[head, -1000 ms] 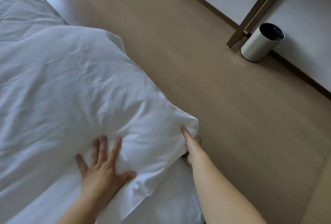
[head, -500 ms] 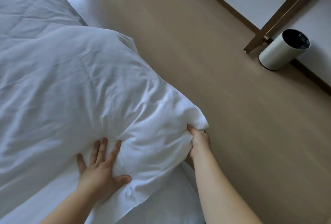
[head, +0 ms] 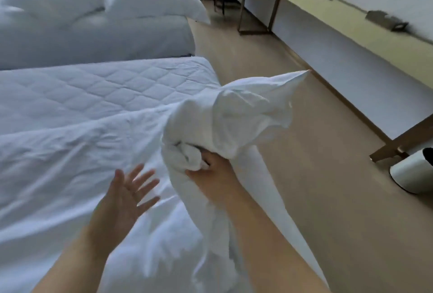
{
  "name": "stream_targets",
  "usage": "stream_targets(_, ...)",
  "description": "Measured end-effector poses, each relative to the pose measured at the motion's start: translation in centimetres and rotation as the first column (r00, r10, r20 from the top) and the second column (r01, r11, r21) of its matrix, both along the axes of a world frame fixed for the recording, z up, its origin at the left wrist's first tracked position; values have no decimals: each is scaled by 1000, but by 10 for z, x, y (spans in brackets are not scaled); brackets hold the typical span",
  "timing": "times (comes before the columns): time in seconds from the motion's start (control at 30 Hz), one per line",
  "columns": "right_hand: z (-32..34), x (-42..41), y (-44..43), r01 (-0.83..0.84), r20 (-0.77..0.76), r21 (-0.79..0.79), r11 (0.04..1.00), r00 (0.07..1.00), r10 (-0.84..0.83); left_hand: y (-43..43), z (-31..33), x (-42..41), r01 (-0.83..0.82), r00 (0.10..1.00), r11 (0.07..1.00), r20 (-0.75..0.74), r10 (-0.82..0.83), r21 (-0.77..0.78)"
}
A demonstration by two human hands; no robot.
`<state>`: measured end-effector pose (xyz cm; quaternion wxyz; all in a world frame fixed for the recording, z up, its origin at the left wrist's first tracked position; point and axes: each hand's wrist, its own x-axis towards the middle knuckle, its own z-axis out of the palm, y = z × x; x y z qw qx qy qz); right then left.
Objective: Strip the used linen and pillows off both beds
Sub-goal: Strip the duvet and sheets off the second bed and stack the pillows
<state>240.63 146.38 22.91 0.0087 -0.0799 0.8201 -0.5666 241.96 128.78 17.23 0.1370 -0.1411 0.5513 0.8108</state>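
Linen (head: 236, 117) bunched in clamped grip of right hand (head: 212, 172); left hand (head: 125, 198) splayed, empty

The left hand (head: 130, 196) was held out with its fingers straight and fanned apart, the bare forearm reaching in from the lower left. The right hand (head: 210, 171) was curled tight round a bunch of white linen (head: 234, 114), its forearm stretched forward beside the left.

- Pillow (head: 234, 114): white matt cloth, heavily crumpled.
- Sheet (head: 58, 152): white cloth, creased, matt.
- Mattress pad (head: 105, 86): quilted cloth, diamond-stitched.
- Floor (head: 304, 175): smooth, wood-look, faint sheen.
- Bin (head: 412, 175): smooth pale shell, slightly glossy.
- Desk leg (head: 398, 143): brown, wood-look, smooth.
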Motion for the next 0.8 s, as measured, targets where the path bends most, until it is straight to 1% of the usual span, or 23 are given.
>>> stream_targets(0.03,-2,9,-36,-111,-11,87,990,994,112,-36,11,7,-41,998,999,-37,42,30)
stream_targets(0.07,-4,22,-73,-229,28,161,960,973,228,-70,24,19,-58,995,996,-73,63,67)
stream_targets(0.1,-13,35,-107,-335,47,242,910,941,334,-106,31,32,-76,993,994,-85,83,78)
stream_targets(0.13,-24,50,-138,-454,71,312,835,887,456,-136,38,45,-90,993,992,-70,96,82)
stream_targets(0.2,-49,77,-183,-655,166,415,631,737,656,-195,32,69,-132,990,991,56,133,-29)
stream_targets(0.23,-64,90,-202,-713,207,481,510,658,724,-219,26,80,-113,983,988,134,127,-110)
stream_targets(0.27,-84,102,-216,-729,219,540,422,606,765,-237,18,90,-62,975,984,201,96,-170)
stream_targets(0.3,-103,111,-228,-707,233,607,363,595,769,-248,8,99,-2,964,982,262,53,-188)
stream_targets(0.33,-116,121,-237,-656,223,654,377,644,732,-253,-2,108,33,952,981,305,27,-190)
stream_targets(0.37,-122,127,-245,-668,329,608,430,704,629,-253,-10,115,32,948,980,317,32,-195)
stream_targets(0.4,-132,134,-250,-630,367,603,489,763,532,-251,-17,119,-2,953,980,295,62,-201)
stream_targets(0.43,-136,137,-252,-639,419,553,535,768,484,-251,-26,121,-46,957,976,272,104,-212)
stream_targets(0.47,-135,138,-253,-656,376,564,501,744,552,-248,-36,118,-95,955,966,252,157,-240)
stream_targets(0.5,-132,138,-249,-712,424,502,491,697,578,-248,-46,113,-155,943,946,243,227,-284)
stream_targets(0.53,-123,137,-251,-720,448,532,446,686,573,-247,-53,107,-204,931,929,233,282,-309)
stream_targets(0.57,-122,135,-249,-655,380,675,338,703,602,-246,-59,101,-246,917,919,232,323,-308)
stream_targets(0.6,-128,135,-244,-572,294,744,345,745,599,-244,-64,94,-275,904,914,244,352,-298)
stream_targets(0.63,-131,135,-240,-531,220,761,372,751,622,-241,-64,88,-292,893,911,260,368,-290)
stream_targets(0.67,-127,135,-237,-527,210,770,358,741,638,-238,-64,83,-301,884,913,278,376,-276)
stream_targets(0.7,-125,133,-232,-493,118,768,410,737,665,-235,-64,77,-307,879,915,291,377,-261)
stream_targets(0.73,-125,133,-227,-454,2,745,489,734,679,-232,-66,72,-311,874,916,303,380,-252)
stream_targets(0.77,-121,130,-224,-396,-112,707,586,755,645,-230,-66,67,-320,866,916,318,387,-243)
stream_targets(0.8,-117,125,-220,-335,-164,680,652,798,580,-229,-71,63,-322,859,915,330,390,-244)
